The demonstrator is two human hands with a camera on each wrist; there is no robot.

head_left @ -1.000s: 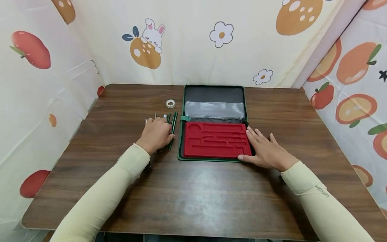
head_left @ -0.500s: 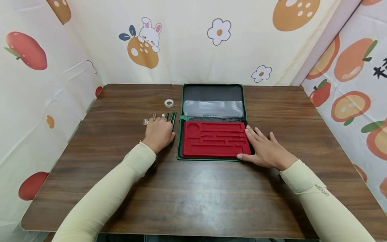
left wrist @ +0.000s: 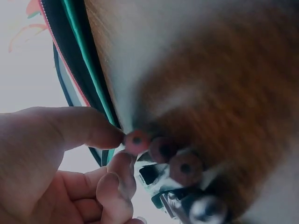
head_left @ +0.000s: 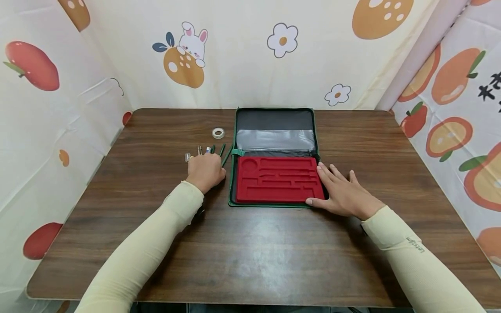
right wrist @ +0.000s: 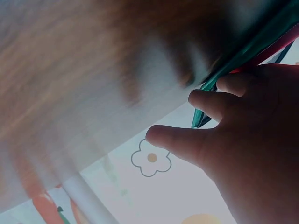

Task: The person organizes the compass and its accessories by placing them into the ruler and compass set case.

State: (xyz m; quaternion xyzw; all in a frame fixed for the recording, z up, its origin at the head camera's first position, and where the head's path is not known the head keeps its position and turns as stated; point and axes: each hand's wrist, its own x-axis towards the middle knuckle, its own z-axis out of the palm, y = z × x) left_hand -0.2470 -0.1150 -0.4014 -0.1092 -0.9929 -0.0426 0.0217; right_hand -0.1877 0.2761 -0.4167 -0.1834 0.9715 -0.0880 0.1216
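Observation:
My left hand (head_left: 205, 171) is left of the case, pinching a green pencil (head_left: 227, 155) between thumb and fingertips. In the left wrist view the end of this pencil (left wrist: 137, 142) touches the thumb tip, with two more pencil ends (left wrist: 186, 168) beside it. Part of the group lies hidden under the hand in the head view. The green zip case (head_left: 232, 191) lies unfolded, a red moulded tray (head_left: 279, 195) with several recesses in its near half. My right hand (head_left: 346, 195) rests with straight fingers on the case's right edge.
A roll of tape (head_left: 218, 133) lies behind the left hand. A small clear object (head_left: 187, 157) and thin metal tips (head_left: 199, 150) show past its knuckles. The case's lid (head_left: 275, 118), with a clear pocket, lies toward the patterned curtain (head_left: 238, 65).
The left hand has closed on a green pencil, whose far end has swung right toward the case. The right hand stays at the case's edge. The head view has shifted slightly.

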